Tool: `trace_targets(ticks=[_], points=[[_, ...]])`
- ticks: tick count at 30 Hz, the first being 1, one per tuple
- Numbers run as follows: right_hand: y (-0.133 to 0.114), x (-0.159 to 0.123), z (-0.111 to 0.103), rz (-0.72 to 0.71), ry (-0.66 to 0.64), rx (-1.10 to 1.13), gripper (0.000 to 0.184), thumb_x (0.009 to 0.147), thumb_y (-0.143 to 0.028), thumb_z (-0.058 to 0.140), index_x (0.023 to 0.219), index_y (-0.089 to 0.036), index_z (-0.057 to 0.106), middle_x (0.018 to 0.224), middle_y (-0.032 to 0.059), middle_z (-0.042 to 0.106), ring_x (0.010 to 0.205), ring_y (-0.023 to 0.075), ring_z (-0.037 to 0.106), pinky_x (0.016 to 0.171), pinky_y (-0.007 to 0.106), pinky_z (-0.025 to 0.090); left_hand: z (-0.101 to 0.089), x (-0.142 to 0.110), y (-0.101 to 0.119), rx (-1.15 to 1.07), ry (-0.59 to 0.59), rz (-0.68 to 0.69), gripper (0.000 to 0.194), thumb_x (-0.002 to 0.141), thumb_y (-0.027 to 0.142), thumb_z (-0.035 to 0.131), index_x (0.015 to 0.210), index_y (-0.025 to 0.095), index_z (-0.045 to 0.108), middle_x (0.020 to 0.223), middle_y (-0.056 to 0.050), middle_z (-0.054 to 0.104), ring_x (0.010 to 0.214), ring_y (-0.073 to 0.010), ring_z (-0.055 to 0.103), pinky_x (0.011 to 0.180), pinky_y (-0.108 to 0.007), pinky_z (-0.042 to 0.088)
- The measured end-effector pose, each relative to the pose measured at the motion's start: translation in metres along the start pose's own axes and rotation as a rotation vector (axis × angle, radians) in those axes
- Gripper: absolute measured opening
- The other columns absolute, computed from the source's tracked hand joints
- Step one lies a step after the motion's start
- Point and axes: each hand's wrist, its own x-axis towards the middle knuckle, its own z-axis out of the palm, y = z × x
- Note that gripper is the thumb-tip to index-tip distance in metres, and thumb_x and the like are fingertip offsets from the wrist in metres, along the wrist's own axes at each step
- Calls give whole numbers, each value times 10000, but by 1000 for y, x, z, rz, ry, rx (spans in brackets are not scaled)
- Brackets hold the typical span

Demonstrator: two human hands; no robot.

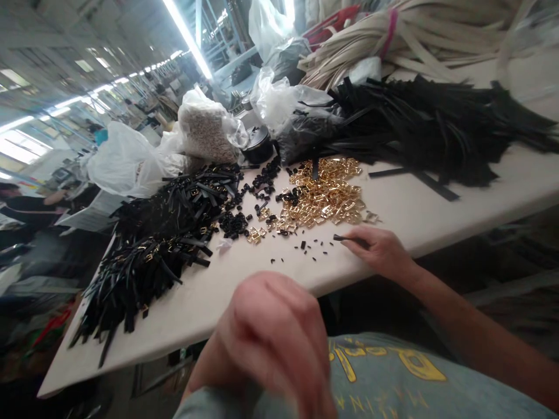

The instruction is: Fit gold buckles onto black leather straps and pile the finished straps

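My right hand (382,247) is closed near the table's front edge. Its thumb and fingers pinch a short black strap (343,238), whose end sticks out to the left. My left hand (279,337) is raised close to the camera, in front of the table edge; its fingers are bent downward and smeared by motion, so what they hold, if anything, is hidden. Tiny black pieces (314,249) lie scattered left of the strap. Behind them spreads a heap of gold buckles (327,195), with small black loops (233,224) to its left.
On the left of the table (244,291) lies a pile of black straps with gold buckles (152,244). More loose black straps (428,128) cover the back right. Plastic bags (207,125), a round black tin (257,144) and a beige strap bundle (371,41) stand behind.
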Motion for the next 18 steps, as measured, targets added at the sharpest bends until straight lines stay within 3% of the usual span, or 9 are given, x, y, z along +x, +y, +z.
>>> trace_targets(ticks=[2,4,5,7,9,14,18], points=[[-1,0,-1,-1,2,3,182,897,-310,565,818,-205,690,734,16,687,656,158,623,637,270,446,-15,43,-32,39,82,-9,332,826,584,608,830,283,748,722,-49,699,660,-179,636,591,-313,508],[-3,0,-2,-4,6,0,171,893,-303,570,820,-206,691,729,12,686,648,153,625,631,267,448,-28,78,-72,290,312,-94,222,853,430,638,844,225,724,782,-39,696,661,-147,606,636,-286,489],[-4,1,-3,-9,10,-1,165,891,-298,572,822,-206,691,727,10,685,644,151,625,629,265,449,-33,90,-92,466,350,-154,164,848,358,648,841,212,724,812,-40,693,671,-144,599,669,-288,479],[-4,1,-3,-21,21,-5,159,890,-291,572,823,-207,689,728,9,687,640,148,624,625,262,449,-41,104,-126,719,312,-279,109,832,264,656,877,205,735,878,-51,697,735,-160,612,725,-293,463],[-4,1,-3,-35,33,-15,161,891,-287,569,817,-206,686,725,11,688,637,149,623,621,262,447,-46,109,-147,849,226,-379,130,829,272,662,902,209,748,895,-57,697,791,-182,622,749,-294,452],[-3,-1,-2,-52,36,-26,157,892,-280,569,832,-204,692,734,14,698,648,152,634,628,262,452,-56,111,-156,930,106,-422,159,821,329,668,882,226,773,870,-55,699,798,-201,620,728,-300,437],[-4,-1,-2,-47,34,-20,159,895,-279,565,845,-206,697,751,13,708,658,155,646,631,265,458,-68,102,-158,903,288,-389,205,844,319,618,900,208,781,933,-80,716,859,-215,634,808,-319,448]])
